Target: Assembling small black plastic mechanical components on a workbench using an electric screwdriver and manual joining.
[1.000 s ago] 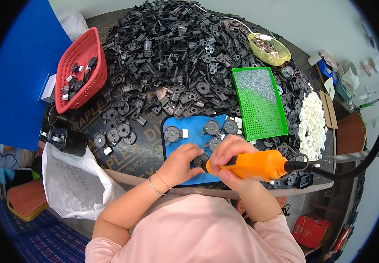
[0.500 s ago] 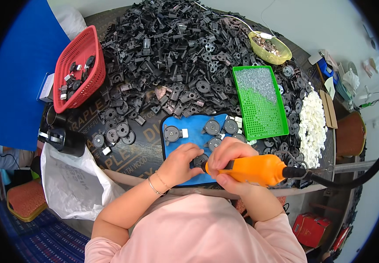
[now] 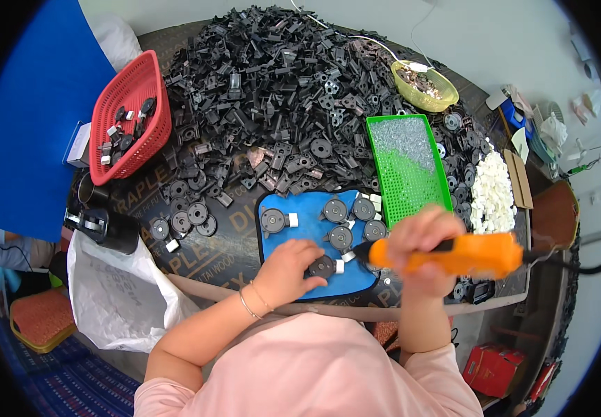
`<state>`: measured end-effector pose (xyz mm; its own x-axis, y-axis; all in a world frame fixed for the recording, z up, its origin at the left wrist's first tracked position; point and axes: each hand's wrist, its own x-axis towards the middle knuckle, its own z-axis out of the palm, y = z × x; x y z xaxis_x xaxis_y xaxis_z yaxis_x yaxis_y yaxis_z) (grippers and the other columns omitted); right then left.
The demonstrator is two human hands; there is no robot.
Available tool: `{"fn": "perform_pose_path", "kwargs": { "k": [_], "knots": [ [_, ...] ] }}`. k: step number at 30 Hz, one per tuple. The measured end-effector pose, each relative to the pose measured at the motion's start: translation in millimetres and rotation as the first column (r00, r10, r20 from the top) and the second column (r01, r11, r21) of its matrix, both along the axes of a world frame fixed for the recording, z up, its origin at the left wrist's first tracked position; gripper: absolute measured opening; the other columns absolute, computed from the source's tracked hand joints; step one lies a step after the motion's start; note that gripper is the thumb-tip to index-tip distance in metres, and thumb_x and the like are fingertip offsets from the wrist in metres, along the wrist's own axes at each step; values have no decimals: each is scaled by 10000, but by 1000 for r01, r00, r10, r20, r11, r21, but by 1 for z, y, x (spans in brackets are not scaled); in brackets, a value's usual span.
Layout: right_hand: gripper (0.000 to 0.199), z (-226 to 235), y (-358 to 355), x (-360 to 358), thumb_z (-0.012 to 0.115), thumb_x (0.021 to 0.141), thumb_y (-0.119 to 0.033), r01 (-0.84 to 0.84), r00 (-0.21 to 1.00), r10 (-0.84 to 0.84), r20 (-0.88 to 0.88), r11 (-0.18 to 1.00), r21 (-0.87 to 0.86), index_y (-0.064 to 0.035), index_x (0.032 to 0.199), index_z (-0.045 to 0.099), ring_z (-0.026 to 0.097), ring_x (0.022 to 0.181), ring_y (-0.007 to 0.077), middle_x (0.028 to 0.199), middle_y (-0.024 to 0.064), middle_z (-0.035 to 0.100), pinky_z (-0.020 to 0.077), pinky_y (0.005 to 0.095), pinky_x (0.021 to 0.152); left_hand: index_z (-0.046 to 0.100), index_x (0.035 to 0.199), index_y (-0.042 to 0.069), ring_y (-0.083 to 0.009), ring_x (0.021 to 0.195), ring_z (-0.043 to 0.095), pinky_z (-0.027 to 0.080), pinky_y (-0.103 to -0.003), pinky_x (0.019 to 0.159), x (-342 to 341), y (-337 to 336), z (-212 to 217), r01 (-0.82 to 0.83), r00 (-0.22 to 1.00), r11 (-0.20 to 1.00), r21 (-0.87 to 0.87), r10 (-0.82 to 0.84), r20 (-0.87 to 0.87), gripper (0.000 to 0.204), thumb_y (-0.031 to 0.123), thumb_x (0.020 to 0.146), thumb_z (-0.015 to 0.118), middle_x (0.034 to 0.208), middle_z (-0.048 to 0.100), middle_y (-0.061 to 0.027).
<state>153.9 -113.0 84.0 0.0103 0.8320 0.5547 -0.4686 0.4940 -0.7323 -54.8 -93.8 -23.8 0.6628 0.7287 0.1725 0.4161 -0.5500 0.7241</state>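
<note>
On a blue mat (image 3: 290, 247) at the table's near edge lie several round black plastic assemblies (image 3: 340, 238) with small white blocks on their sides. My left hand (image 3: 288, 270) has its thumb and fingers around one round black plastic part (image 3: 322, 267), resting flat on the mat. My right hand (image 3: 422, 243) grips an orange electric screwdriver (image 3: 478, 255). The tool is nearly level, its dark nose pointing left, apart from the part in my left hand. Its black cord runs off to the right.
A large heap of black plastic parts (image 3: 266, 90) covers the far table. Around it are a green tray of small screws (image 3: 412, 182), a yellow bowl (image 3: 425, 101), white pieces (image 3: 493, 194), a red basket (image 3: 134, 118), a tape dispenser (image 3: 109, 229) and a white bag (image 3: 123, 299).
My right hand has lifted the screwdriver away from the round part and moved it right. My left hand stays at the part, slightly lower; the part's top now shows.
</note>
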Motion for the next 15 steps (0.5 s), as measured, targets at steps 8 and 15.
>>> {"fn": "perform_pose_path", "kwargs": {
  "k": [8,15],
  "knots": [
    [230,-21,20,98,617,767,-22,587,794,-586,162,808,46,-13,960,492,531,668,185,915,108,483,459,298,624,536,1188,24,-345,1055,492,405,-440,897,-24,33,26,-328,922,891,313,374,-100,773,264,530,865,1185,503,-159],
    [224,-41,25,108,592,758,26,608,776,-604,179,793,39,0,959,499,537,663,190,925,120,483,473,303,634,551,1170,-4,-337,1073,533,467,-366,907,-32,47,14,-340,930,939,62,345,-129,715,78,529,857,1168,517,-151]
  ]
}}
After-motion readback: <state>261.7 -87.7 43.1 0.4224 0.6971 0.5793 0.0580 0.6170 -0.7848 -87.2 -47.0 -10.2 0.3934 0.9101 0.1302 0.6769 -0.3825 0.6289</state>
